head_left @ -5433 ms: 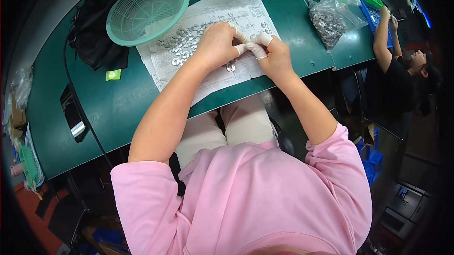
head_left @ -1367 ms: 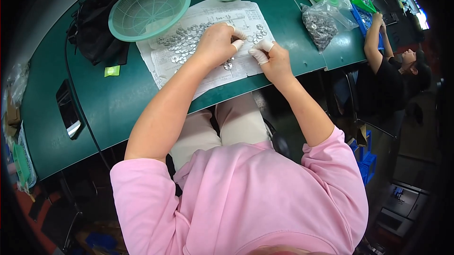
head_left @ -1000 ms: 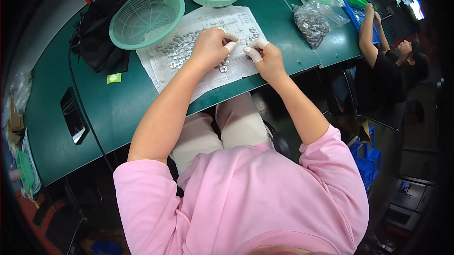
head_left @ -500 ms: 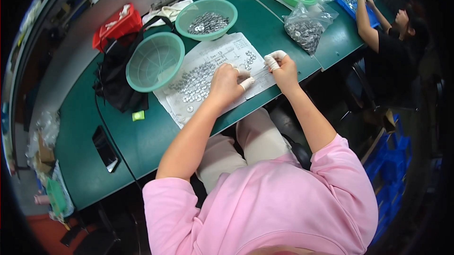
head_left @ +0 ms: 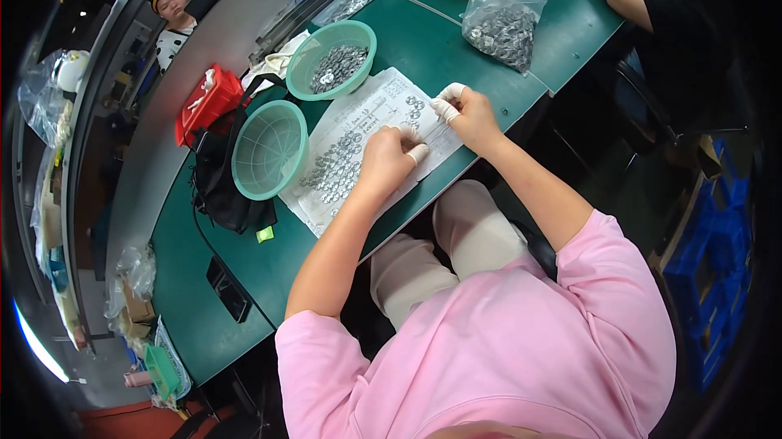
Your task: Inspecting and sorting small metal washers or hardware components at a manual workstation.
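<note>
Both hands have shifted toward the paper sheet's (head_left: pixel 366 125) near edge on the green counter (head_left: pixel 269 276). Left hand (head_left: pixel 389 160) and right hand (head_left: pixel 466 113) pinch narrowly; held item cannot be discerned. Metal rings (head_left: pixel 334 166) lie on the sheet.

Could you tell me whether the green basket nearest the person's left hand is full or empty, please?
Empty. The mesh bottom of the near green basket shows bare, while the far green basket holds a heap of small metal parts.

head cam, looks down, near green table (head_left: pixel 489 56)
</note>
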A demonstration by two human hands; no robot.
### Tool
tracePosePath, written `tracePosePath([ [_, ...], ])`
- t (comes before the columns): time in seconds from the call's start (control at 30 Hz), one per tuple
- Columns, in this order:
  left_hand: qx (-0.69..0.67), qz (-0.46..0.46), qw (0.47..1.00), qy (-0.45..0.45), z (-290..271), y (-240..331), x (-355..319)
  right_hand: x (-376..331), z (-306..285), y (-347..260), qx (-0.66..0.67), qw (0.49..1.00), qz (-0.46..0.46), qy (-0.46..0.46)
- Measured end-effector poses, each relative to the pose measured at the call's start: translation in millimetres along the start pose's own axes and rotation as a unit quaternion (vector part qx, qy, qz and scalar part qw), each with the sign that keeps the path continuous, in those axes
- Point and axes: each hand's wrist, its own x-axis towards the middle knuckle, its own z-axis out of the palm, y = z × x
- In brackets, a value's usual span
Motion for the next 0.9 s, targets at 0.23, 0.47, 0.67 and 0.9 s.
tracePosePath([
  [0.23, -0.048, -0.072, 0.996, -0.019, -4, -9, 29, 1, 0, 4, 0.021, 1.000, -0.012, 0.002],
  [0.47, -0.084, -0.091, 0.990, -0.074, -4, -14, 41, -1, -3, 3, 0.022, 1.000, -0.013, -0.003],
  [0.67, -0.105, -0.158, 0.977, -0.098, -7, -8, 62, 0, -2, 3, 0.030, 0.999, -0.013, -0.003],
  [0.9, -0.034, -0.133, 0.987, -0.082, -1, -11, 67, -1, -2, 3, 0.040, 0.999, -0.012, 0.002],
])
